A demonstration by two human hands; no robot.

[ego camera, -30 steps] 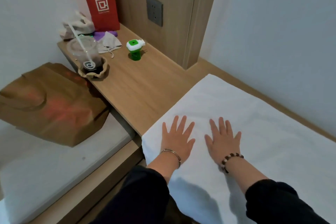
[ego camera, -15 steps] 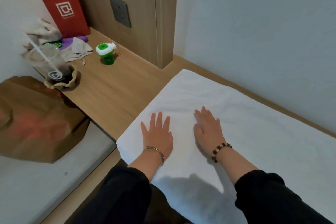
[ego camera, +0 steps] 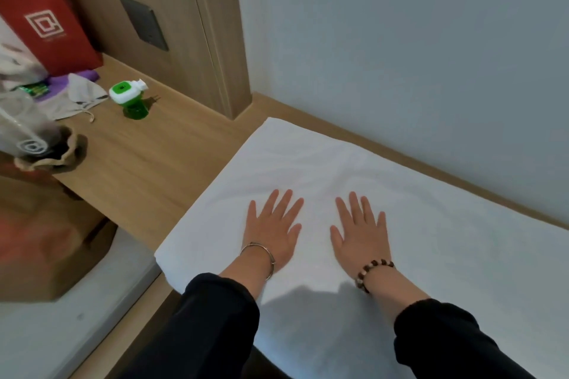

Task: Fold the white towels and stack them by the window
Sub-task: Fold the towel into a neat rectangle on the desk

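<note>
Left hand (ego camera: pixel 272 232) and right hand (ego camera: pixel 360 232) lie palm-down on the white towel (ego camera: pixel 446 255), fingers straight and spread, gripping nothing; the two hands sit side by side, apart from each other. A thin metal bangle (ego camera: pixel 260 257) circles the left wrist, a beaded bracelet (ego camera: pixel 371 272) the right; both forearms emerge from black sleeves (ego camera: pixel 215 311). The towel is spread flat over a wooden ledge (ego camera: pixel 138 163) that runs along a pale wall (ego camera: pixel 400 40), its near left corner overhanging the edge. On the ledge, well apart from the towel: a green-and-white plug-in device (ego camera: pixel 129 98), a red paper bag (ego camera: pixel 40 15), a plastic cup (ego camera: pixel 27 135) and crumpled cloth (ego camera: pixel 80 94). A brown paper bag (ego camera: pixel 46 243) lies below, at left.
</note>
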